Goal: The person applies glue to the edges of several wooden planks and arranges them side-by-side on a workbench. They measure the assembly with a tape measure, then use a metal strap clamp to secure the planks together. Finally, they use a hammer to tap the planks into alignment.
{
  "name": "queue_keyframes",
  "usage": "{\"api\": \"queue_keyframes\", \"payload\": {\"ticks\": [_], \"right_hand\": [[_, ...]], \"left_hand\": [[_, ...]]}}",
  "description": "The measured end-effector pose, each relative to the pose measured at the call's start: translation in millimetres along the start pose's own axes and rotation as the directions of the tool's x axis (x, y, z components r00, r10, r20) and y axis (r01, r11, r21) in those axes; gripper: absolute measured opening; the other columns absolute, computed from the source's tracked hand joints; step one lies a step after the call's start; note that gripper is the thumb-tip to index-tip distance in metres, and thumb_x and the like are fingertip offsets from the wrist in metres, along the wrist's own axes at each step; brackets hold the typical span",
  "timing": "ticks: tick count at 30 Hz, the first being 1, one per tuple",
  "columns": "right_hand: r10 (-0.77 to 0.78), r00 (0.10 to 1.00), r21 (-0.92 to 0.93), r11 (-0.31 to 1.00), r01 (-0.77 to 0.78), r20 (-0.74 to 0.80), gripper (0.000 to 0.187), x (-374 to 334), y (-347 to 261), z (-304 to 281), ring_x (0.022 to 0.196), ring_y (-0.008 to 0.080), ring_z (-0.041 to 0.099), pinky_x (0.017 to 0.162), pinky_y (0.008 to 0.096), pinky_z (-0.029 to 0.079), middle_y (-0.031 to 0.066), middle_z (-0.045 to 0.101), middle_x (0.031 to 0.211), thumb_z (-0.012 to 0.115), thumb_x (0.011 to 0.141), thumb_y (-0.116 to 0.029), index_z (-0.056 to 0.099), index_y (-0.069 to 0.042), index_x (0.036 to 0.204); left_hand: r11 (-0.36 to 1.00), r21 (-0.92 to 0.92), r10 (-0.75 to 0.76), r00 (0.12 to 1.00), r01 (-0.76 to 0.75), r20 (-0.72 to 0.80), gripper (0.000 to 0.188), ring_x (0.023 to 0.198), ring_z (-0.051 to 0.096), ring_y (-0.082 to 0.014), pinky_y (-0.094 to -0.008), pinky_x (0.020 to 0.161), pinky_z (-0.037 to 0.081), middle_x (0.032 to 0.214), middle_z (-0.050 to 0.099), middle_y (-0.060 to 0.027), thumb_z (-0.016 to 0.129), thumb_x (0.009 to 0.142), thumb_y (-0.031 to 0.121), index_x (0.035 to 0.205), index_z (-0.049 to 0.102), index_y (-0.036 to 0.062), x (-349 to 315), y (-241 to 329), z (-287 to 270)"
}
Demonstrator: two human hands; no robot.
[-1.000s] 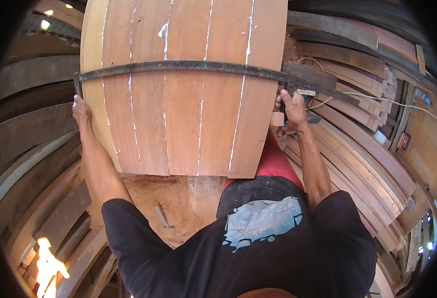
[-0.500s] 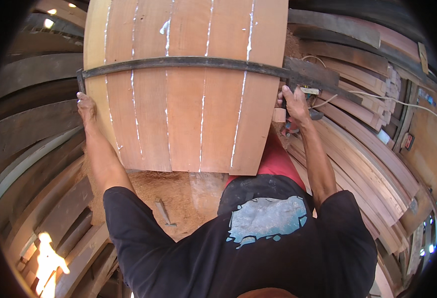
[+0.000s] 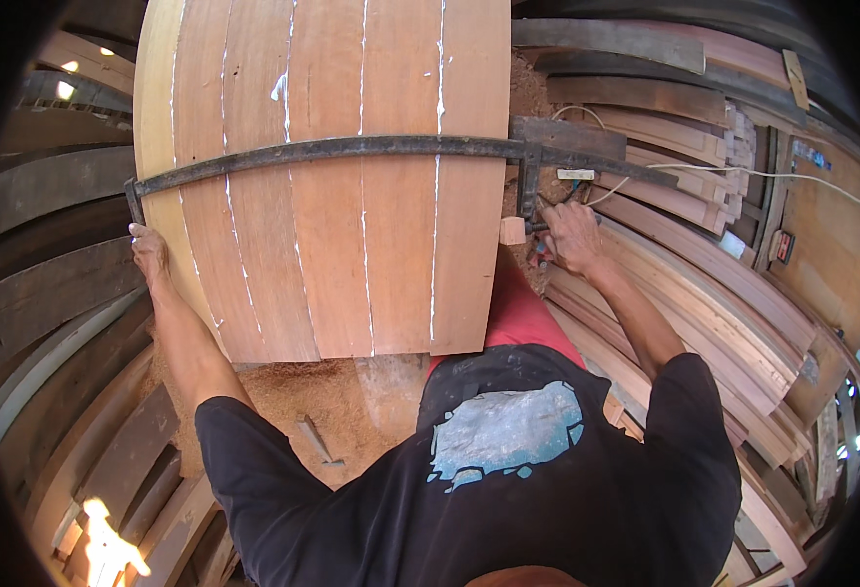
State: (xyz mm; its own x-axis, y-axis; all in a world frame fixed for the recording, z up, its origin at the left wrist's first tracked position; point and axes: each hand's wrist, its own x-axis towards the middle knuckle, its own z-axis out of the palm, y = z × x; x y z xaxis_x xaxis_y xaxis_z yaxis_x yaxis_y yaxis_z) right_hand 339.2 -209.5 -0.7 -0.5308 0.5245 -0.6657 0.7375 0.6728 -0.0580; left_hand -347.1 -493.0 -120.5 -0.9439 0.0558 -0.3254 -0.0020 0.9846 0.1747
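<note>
A wide panel of glued wooden boards lies before me, with white glue squeezed out along its seams. Across its top runs a dark metal bar clamp, its jaws down past both side edges. My left hand is closed around the clamp's left end, beside the panel edge; part of its fingers is hidden. At the opposite end, my right hand grips the clamp's screw handle with curled fingers. A small wooden block sits at the panel's right edge, by the clamp screw.
Stacked planks fill the right side, with a pale cable across them. Dark boards line the left. A hammer-like tool lies on the sawdust-covered floor below the panel.
My right hand has shifted from the clamp's right jaw down to its screw handle and closed there. The panel and clamp appear farther left and slightly lower in view.
</note>
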Motion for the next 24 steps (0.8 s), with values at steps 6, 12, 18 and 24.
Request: {"api": "queue_keyframes", "payload": {"ticks": [6, 12, 18, 24], "right_hand": [[-0.010, 0.992, -0.013, 1.000, 0.012, 0.123, 0.034, 24, 20, 6, 0.074, 0.0351, 0.063, 0.071, 0.0432, 0.051, 0.0134, 0.064, 0.072, 0.077, 0.075, -0.028, 0.059, -0.003, 0.090], [0.353, 0.933, 0.769, 0.615, -0.174, -0.071, 0.055, -49, -7, 27, 0.077, 0.0274, 0.064, 0.064, 0.0426, 0.052, 0.0123, 0.064, 0.105, 0.077, 0.081, -0.038, 0.056, 0.000, 0.115], [0.115, 0.868, 0.660, -0.698, -0.276, 0.484, 0.042, -16, -77, 40, 0.083, 0.0172, 0.065, 0.079, 0.0392, 0.054, 0.0063, 0.067, 0.103, 0.068, 0.092, -0.040, 0.062, -0.004, 0.114], [0.048, 0.948, 0.578, -0.802, -0.151, 0.315, 0.031, 15, -74, 92, 0.102, 0.0194, 0.063, 0.096, 0.0411, 0.047, 0.0047, 0.070, 0.108, 0.066, 0.091, -0.025, 0.064, -0.010, 0.117]], "left_hand": [[1.000, -0.023, 0.005, 1.000, -0.004, 0.018, 0.088, 0.131, 0.042, -0.0487, -0.0495, 0.112, 0.031, 0.133, 0.049, -0.0384, 0.014, 0.098, 0.057, 0.127, 0.052, -0.0166, -3, 11, 3], [1.000, -0.015, -0.019, 0.999, 0.018, -0.026, 0.087, 0.131, 0.043, -0.0491, -0.0496, 0.113, 0.031, 0.132, 0.049, -0.0387, 0.014, 0.099, 0.056, 0.126, 0.052, -0.0171, -1, -7, 1], [0.999, 0.012, -0.048, 0.998, 0.049, -0.029, 0.084, 0.131, 0.043, -0.0487, -0.0494, 0.112, 0.032, 0.130, 0.051, -0.0381, 0.014, 0.100, 0.053, 0.126, 0.053, -0.0161, 7, 2, 5], [0.999, -0.031, 0.006, 1.000, -0.006, -0.014, 0.084, 0.130, 0.043, -0.0488, -0.0503, 0.111, 0.032, 0.131, 0.051, -0.0374, 0.015, 0.100, 0.055, 0.127, 0.054, -0.0136, -5, -2, 3]]}}
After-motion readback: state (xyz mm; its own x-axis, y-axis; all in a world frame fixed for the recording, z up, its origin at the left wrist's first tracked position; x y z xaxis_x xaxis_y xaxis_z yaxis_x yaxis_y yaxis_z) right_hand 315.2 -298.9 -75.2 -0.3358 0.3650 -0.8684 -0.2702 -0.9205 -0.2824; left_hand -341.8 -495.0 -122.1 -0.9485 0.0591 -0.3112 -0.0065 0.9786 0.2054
